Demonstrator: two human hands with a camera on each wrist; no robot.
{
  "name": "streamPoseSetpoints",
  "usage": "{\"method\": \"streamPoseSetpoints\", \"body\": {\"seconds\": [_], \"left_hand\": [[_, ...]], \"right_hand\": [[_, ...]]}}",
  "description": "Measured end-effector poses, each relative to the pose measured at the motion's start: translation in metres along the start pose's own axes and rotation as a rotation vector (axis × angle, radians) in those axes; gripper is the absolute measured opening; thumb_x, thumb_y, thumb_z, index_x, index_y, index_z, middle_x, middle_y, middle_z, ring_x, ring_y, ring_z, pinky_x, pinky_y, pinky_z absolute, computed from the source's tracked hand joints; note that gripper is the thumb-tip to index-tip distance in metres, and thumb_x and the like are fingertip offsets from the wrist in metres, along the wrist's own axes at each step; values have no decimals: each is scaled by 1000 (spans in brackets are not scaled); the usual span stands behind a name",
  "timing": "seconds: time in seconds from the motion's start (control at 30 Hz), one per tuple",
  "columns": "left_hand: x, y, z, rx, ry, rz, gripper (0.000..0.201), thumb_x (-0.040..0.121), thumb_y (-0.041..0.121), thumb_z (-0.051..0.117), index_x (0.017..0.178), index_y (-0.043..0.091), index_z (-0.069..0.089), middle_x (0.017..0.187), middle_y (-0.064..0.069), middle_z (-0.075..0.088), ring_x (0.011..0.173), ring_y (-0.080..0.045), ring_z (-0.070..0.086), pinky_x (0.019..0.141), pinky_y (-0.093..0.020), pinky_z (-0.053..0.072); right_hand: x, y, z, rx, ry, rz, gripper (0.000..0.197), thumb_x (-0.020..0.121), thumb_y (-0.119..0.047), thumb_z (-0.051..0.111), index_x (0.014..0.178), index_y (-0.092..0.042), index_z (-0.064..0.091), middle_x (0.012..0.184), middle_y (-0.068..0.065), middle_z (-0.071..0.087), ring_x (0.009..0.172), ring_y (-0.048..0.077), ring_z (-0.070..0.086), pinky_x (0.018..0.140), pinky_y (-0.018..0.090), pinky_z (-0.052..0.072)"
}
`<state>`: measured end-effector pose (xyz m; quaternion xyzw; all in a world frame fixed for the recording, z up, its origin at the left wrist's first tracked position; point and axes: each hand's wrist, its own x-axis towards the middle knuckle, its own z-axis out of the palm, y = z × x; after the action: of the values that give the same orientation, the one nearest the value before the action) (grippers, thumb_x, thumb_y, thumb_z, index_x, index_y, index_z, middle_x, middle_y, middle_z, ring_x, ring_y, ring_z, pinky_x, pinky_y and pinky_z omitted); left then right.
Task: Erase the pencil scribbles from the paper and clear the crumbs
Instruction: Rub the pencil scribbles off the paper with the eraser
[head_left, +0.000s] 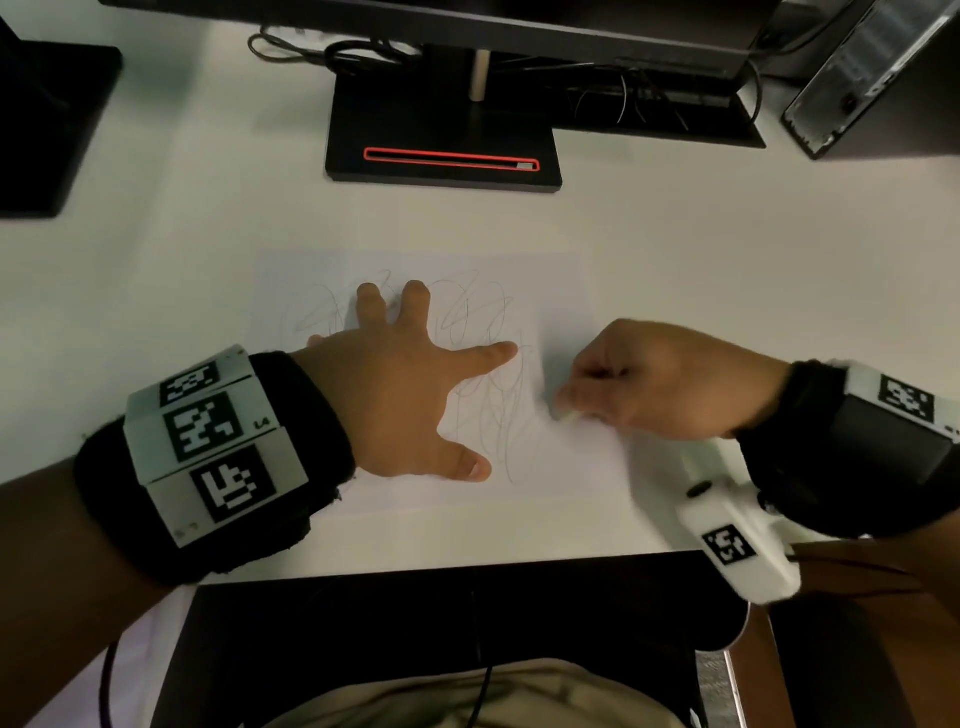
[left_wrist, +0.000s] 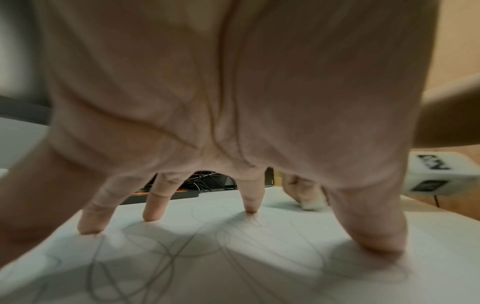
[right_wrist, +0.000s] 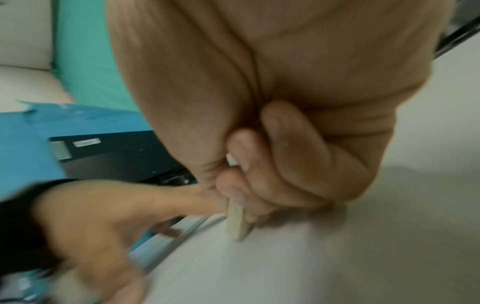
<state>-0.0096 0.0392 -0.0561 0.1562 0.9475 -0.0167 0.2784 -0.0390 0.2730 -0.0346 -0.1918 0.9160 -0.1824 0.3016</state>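
**Erasing barely begun; scribbles mostly intact**

Paper (head_left: 563, 457) lies flat on the white tabletop (head_left: 727, 260), near edge. Left hand (head_left: 400, 384) is splayed flat, fingers (left_wrist: 249, 202) straight, pressing the sheet at its centre. Right hand (head_left: 660, 379), at 3 o'clock from the left, has its fingers curled round a pale eraser (right_wrist: 235, 220), tip on the sheet's right part. Pencil scribbles (head_left: 493, 415) cover most of the page. No crumbs discernible. Judgement: nearly all erasing, plus clearing, remains.

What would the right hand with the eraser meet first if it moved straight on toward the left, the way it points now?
Probably the left hand's index finger, spread on the paper; only scribbles lie between it and the eraser.
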Motion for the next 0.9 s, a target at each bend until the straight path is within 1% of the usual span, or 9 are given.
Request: {"method": "streamPoseSetpoints", "body": {"seconds": [0.07, 0.17, 0.3, 0.43, 0.53, 0.67, 0.73, 0.8, 0.9], "left_hand": [[-1, 0, 0, 1, -6, -5, 100, 66, 94, 46, 138, 71, -20, 155, -6, -13, 146, -47, -7, 108, -62, 38], [-1, 1, -1, -1, -15, -2, 101, 66, 94, 47, 138, 70, -19, 156, -8, -14, 146, -48, -8, 108, -63, 37], [0, 0, 0, -2, -9, -4, 101, 66, 94, 46, 137, 71, -20, 156, -8, -14, 146, -48, -9, 108, -63, 38], [-1, 1, 0, -1, -14, -1, 101, 67, 93, 47, 139, 69, -21, 156, -7, -18, 146, -48, -12, 108, -64, 37], [-1, 1, 1, 3, -10, 1, 101, 68, 93, 46, 139, 69, -21, 156, -8, -17, 146, -49, -11, 108, -64, 36], [-2, 1, 0, -2, -11, 4, 101, 68, 93, 47, 140, 69, -20, 156, -7, -17, 146, -49, -11, 108, -64, 37], [-1, 1, 0, -5, -11, 2, 100, 69, 92, 48, 139, 69, -20, 156, -8, -17, 146, -49, -12, 108, -64, 37], [-2, 1, 0, -11, -15, -4, 100, 70, 91, 49, 139, 69, -19, 156, -7, -18, 146, -49, -13, 108, -64, 36], [-3, 2, -1, -9, -22, -1, 100, 70, 91, 49, 140, 68, -19, 157, -9, -19, 146, -49, -13, 108, -64, 37]], "right_hand": [[2, -1, -2, 0, 18, 4, 49, 95, -37, 62, 63, -2, 51, 53, 0, 41, 49, 13, 35, 54, 31, 37], [-1, -7, 7, -13, -78, -28, 48, 97, -37, 61, 66, -1, 50, 54, 0, 39, 50, 13, 34, 52, 28, 36], [4, -4, -1, 5, 18, 4, 49, 95, -37, 63, 65, 1, 52, 54, 1, 40, 48, 13, 34, 52, 28, 36], [4, -11, 7, -25, -58, -38, 49, 96, -37, 61, 64, -2, 50, 54, 0, 40, 50, 13, 35, 54, 31, 38], [9, -6, 0, 4, 31, 3, 48, 95, -36, 63, 66, 1, 55, 53, 1, 43, 48, 13, 36, 54, 29, 38], [6, -12, 6, -30, -41, -27, 48, 95, -38, 62, 63, -4, 50, 53, -1, 40, 49, 12, 34, 52, 27, 36], [9, -8, 3, 3, -1, -8, 48, 95, -37, 62, 67, 1, 53, 55, 2, 41, 50, 14, 35, 54, 30, 37], [12, -7, 0, 9, 47, 9, 47, 95, -36, 62, 69, 2, 57, 55, 3, 44, 50, 14, 37, 56, 31, 39], [9, -13, 7, -12, -34, -22, 47, 96, -35, 61, 67, 1, 55, 54, 1, 42, 49, 13, 36, 54, 30, 38]]}}
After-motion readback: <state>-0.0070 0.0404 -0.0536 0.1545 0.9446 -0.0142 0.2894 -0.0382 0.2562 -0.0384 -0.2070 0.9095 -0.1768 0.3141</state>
